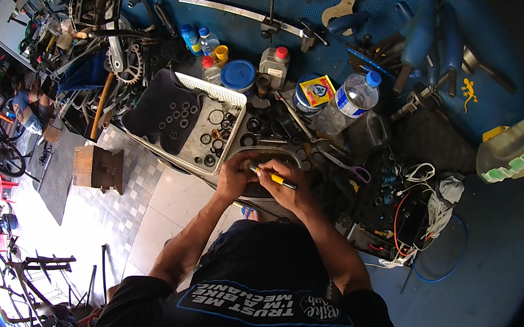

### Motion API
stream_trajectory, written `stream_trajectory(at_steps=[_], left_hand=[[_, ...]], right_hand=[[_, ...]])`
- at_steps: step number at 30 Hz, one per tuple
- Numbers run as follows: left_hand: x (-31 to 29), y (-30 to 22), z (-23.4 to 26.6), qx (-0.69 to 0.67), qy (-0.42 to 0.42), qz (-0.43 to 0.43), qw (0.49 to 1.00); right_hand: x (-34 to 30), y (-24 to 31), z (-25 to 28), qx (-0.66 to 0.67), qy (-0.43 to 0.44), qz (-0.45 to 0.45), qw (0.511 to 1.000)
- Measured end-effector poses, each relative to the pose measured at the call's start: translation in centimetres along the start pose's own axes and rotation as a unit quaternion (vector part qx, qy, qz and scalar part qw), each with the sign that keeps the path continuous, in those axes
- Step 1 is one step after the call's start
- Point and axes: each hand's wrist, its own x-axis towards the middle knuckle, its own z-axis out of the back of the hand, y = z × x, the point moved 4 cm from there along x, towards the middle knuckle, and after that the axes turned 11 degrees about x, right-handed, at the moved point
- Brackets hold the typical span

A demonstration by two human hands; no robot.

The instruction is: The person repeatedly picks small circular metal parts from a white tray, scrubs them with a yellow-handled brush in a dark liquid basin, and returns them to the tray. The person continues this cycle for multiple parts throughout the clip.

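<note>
A slim tool with a yellow and black handle (281, 180) is in my right hand (285, 191), its inner end pointing at my left hand (234, 174). My left fingers are curled closed at that tip; whatever they pinch is too small and hidden to name. Both hands are over a rounded metal basin (302, 160), mostly covered by them. To the left, a white plastic tray (240, 105) holds a dark cloth (165, 102) with several metal rings on it. More black rings (210, 159) lie on the tray's bare bottom.
Behind stand a blue-lidded tub (238, 75), a grey bottle with red cap (274, 68) and a clear bottle (354, 103). Purple-handled scissors (359, 173) and tangled cables (428, 187) lie right. Tools hang on the blue wall (251, 38). A wooden box (98, 168) stands left.
</note>
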Motion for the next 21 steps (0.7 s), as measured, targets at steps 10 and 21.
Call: stream_trajectory(at_steps=[10, 21], left_hand=[[0.7, 0.3, 0.5, -0.07, -0.051, 0.017, 0.996], [1.4, 0.1, 1.6, 0.041, -0.02, -0.025, 0.999]], right_hand=[[0.1, 0.0, 0.1, -0.043, -0.031, -0.014, 0.998], [-1.2, -2.8, 1.8, -0.112, -0.001, -0.017, 0.994]])
